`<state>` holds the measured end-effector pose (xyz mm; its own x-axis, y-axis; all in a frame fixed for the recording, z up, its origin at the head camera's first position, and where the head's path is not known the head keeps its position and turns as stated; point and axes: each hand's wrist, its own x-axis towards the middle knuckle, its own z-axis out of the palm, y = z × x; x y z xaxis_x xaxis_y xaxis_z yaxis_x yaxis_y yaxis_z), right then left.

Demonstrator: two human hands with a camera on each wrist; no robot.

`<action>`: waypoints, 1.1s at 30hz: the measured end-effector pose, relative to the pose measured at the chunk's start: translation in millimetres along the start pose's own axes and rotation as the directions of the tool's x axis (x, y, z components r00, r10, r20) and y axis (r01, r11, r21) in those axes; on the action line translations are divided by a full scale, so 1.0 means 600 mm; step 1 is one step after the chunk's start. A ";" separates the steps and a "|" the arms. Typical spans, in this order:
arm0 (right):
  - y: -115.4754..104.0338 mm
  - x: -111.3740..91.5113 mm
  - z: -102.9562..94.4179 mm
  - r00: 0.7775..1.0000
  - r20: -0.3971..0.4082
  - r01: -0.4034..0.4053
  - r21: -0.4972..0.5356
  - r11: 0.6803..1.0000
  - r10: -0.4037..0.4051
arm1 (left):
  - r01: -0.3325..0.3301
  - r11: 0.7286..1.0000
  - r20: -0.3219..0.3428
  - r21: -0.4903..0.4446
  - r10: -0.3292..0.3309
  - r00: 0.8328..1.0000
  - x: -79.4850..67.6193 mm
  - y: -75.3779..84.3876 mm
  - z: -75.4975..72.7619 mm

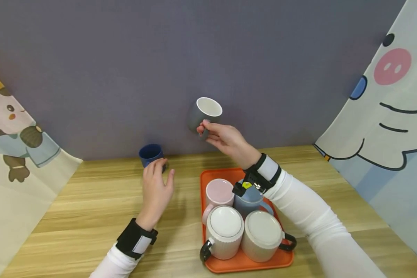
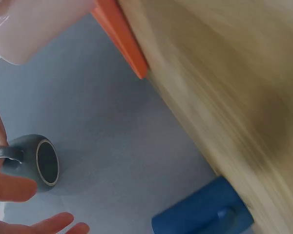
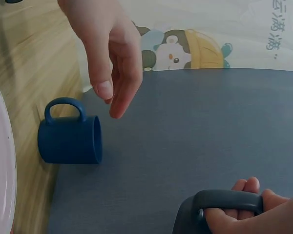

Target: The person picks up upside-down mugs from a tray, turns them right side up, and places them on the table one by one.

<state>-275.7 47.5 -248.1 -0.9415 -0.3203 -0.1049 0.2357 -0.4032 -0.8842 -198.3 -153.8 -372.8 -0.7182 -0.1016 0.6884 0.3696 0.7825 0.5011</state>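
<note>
A dark grey mug (image 1: 195, 116) with a white inside is held up in the air by its handle in my right hand (image 1: 229, 142), opening upward. The left wrist view shows the base of this grey mug (image 2: 27, 161). My left hand (image 1: 157, 193) hangs over the table with loose fingers, close to a dark blue mug (image 1: 151, 153). The blue mug stands upright at the table's back edge, and in the right wrist view a gap separates the blue mug (image 3: 71, 140) from the left fingers.
An orange tray (image 1: 250, 264) holds upside-down mugs: a pink mug (image 1: 220, 192), a light blue mug (image 1: 249, 200), a ribbed white mug (image 1: 226, 231) and a cream mug (image 1: 263, 235) with a black handle. A grey backdrop (image 1: 160, 69) rises behind the wooden table (image 1: 73, 224).
</note>
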 end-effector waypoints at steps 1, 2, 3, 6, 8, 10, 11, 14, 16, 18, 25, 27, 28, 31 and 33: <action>0.002 0.004 0.003 1.000 -0.006 -0.003 -0.006 1.000 0.003 | -0.002 1.000 0.002 0.013 0.002 1.000 -0.001 -0.003 -0.002; 0.004 0.008 0.007 1.000 -0.013 -0.004 -0.014 1.000 0.004 | -0.002 1.000 0.005 0.024 0.001 1.000 -0.003 -0.006 -0.005; 0.006 0.011 0.010 1.000 -0.023 -0.005 -0.010 1.000 0.005 | 0.000 0.999 0.010 0.036 0.000 1.000 -0.004 -0.009 -0.007; 0.012 0.021 0.021 0.998 -0.057 -0.020 0.008 1.000 0.020 | 0.015 0.998 0.030 0.059 -0.016 0.999 -0.007 -0.018 -0.014; 0.017 0.026 0.030 0.996 -0.080 -0.033 0.005 0.999 0.033 | 0.026 0.997 0.041 0.073 -0.029 0.999 -0.010 -0.023 -0.019; 0.023 0.031 0.039 0.994 -0.095 -0.049 -0.002 0.999 0.049 | 0.035 0.996 0.040 0.087 -0.039 0.998 -0.013 -0.028 -0.024; 0.027 0.033 0.043 0.993 -0.104 -0.054 -0.007 0.998 0.053 | 0.040 0.995 0.037 0.092 -0.043 0.998 -0.015 -0.030 -0.027; 0.036 0.040 0.056 0.991 -0.121 -0.065 -0.016 0.998 0.063 | 0.046 0.993 0.027 0.106 -0.049 0.998 -0.016 -0.036 -0.033; 0.043 0.044 0.063 0.989 -0.130 -0.076 -0.018 0.997 0.073 | 0.049 0.993 0.027 0.111 -0.052 0.998 -0.018 -0.040 -0.037; 0.051 0.049 0.069 0.987 -0.136 -0.091 -0.015 0.996 0.089 | 0.051 0.992 0.027 0.117 -0.055 0.998 -0.020 -0.043 -0.041; 0.083 0.068 0.090 0.978 -0.147 -0.145 0.019 0.989 0.146 | 0.054 0.989 0.014 0.137 -0.057 0.998 -0.028 -0.059 -0.058; 0.091 0.073 0.094 0.974 -0.164 -0.157 0.011 0.987 0.157 | 0.059 0.989 0.013 0.139 -0.061 0.998 -0.029 -0.062 -0.062; 0.094 0.074 0.095 0.972 -0.170 -0.161 0.011 0.987 0.160 | 0.059 0.988 0.012 0.140 -0.061 0.998 -0.030 -0.064 -0.063; 0.106 0.080 0.099 0.967 -0.191 -0.170 0.017 0.985 0.170 | 0.061 0.988 0.016 0.145 -0.064 0.998 -0.033 -0.067 -0.067; 0.115 0.086 0.101 0.963 -0.202 -0.182 0.013 0.983 0.181 | 0.065 0.987 0.018 0.150 -0.068 0.998 -0.034 -0.070 -0.071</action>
<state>-293.3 -48.4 -286.9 -0.9121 -0.2085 -0.3529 0.4065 -0.3488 -0.8445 -173.9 -210.5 -385.6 -0.7524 -0.1434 0.6430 0.2298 0.8575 0.4602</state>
